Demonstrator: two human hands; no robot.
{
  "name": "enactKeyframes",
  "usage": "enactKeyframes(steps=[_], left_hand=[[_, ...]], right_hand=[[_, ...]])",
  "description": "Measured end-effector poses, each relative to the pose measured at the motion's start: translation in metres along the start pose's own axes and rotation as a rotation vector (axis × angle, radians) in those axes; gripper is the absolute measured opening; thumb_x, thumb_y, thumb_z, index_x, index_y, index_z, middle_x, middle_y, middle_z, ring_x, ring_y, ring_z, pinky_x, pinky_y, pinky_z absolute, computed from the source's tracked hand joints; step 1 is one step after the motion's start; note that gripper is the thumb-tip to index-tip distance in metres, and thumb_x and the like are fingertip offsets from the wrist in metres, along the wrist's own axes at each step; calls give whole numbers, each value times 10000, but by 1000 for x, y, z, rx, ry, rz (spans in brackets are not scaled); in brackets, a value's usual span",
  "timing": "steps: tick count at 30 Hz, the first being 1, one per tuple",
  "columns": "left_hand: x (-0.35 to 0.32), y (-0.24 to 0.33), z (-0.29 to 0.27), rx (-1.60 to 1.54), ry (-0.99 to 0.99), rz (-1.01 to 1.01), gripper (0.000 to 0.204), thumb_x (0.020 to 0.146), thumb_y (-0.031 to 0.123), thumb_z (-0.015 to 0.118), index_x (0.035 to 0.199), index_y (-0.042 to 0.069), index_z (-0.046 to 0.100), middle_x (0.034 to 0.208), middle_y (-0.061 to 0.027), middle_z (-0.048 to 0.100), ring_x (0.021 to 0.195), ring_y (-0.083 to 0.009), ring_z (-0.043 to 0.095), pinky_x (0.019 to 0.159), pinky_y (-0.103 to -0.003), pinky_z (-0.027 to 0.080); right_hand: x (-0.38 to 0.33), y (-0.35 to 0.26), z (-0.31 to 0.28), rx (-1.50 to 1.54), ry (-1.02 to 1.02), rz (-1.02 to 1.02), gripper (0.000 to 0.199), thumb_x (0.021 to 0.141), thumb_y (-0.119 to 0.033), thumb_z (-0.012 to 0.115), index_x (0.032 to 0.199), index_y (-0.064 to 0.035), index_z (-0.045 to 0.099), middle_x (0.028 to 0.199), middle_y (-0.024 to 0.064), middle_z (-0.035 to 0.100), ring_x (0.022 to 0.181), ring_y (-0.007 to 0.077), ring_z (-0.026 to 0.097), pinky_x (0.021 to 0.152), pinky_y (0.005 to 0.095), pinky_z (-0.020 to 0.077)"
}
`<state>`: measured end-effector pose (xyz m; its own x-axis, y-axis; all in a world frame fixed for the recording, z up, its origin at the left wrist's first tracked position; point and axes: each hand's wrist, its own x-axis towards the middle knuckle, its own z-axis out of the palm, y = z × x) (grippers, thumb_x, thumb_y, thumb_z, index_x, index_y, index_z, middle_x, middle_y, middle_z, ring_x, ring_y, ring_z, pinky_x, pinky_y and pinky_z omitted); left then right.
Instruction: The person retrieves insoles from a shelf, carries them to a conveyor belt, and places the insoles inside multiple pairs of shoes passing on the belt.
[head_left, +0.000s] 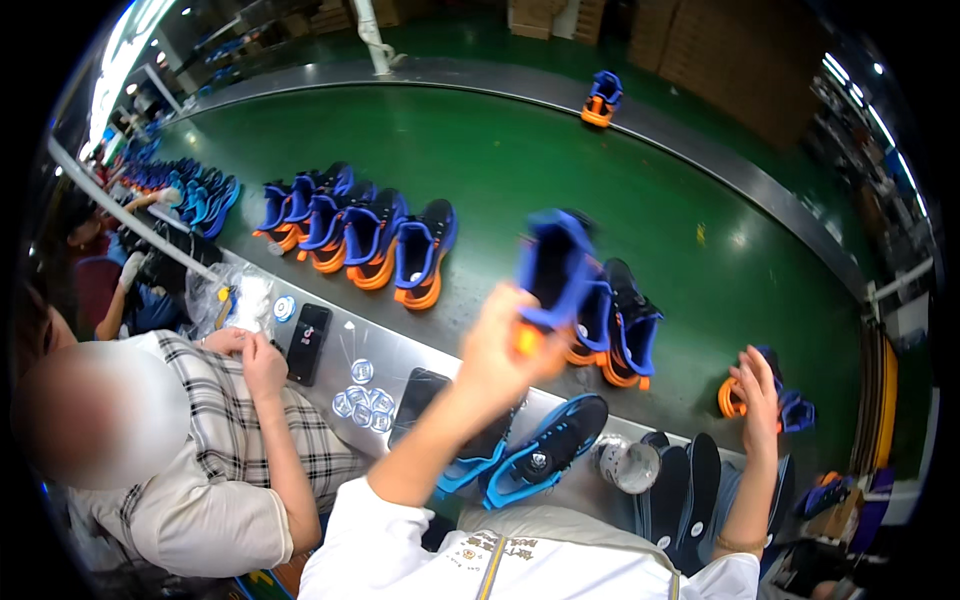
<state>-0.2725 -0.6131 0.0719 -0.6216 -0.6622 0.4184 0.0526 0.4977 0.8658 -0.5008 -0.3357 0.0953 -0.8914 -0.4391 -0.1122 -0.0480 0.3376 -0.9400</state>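
Above the green belt, my left hand grips a blue-and-black sneaker with an orange sole by its heel end; the shoe is smeared by motion. Two like sneakers stand on the belt just to its right. Off to the right, my right hand has its fingers stretched out and apart. An orange-soled shoe lies beside and partly behind that hand; whether they touch I cannot tell. Close to my body, a pair of black sneakers with light-blue soles lies on the metal ledge.
Several orange-soled sneakers stand on the belt at left; another sits on the far rim. A can, dark insoles, round stickers and two phones occupy the ledge. A co-worker sits at my left.
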Motion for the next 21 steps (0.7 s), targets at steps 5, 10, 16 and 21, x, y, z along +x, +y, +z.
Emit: enactKeyframes(steps=[5, 10, 16, 21], left_hand=[[31, -132, -17, 288, 119, -256, 366, 683, 248, 716, 916, 21, 549, 863, -99, 560, 771, -184, 524, 682, -301, 431], [28, -168, -22, 720, -251, -250, 583, 645, 149, 608, 1185, 9, 438, 1167, -221, 454, 1122, -346, 410, 941, -388, 327], [92, -49, 60, 511, -129, 397, 373, 735, 66, 506, 1104, 12, 520, 1143, -182, 497, 1086, -329, 455, 936, -388, 340], [79, 41, 238, 401, -710, 435, 245, 810, 171, 496, 1013, 75, 594, 1046, -131, 579, 993, -285, 537, 847, -382, 428]], right_hand=[[-103, 62, -61, 12, 87, 246, 331, 848, -211, 560, 1138, -57, 519, 1033, 70, 578, 852, 128, 565, 706, 250, 447], [-191, 129, -48, -483, -58, 282, 493, 717, -238, 670, 1115, 6, 510, 1142, 190, 472, 1032, 309, 501, 871, 344, 411], [-203, 136, -41, -710, -55, -25, 572, 708, -237, 654, 1204, -45, 442, 1180, 176, 445, 1061, 337, 450, 886, 397, 382], [-204, 140, -41, -748, -112, -89, 596, 698, -209, 661, 1224, -63, 423, 1224, 213, 367, 1056, 369, 434, 866, 411, 385]])
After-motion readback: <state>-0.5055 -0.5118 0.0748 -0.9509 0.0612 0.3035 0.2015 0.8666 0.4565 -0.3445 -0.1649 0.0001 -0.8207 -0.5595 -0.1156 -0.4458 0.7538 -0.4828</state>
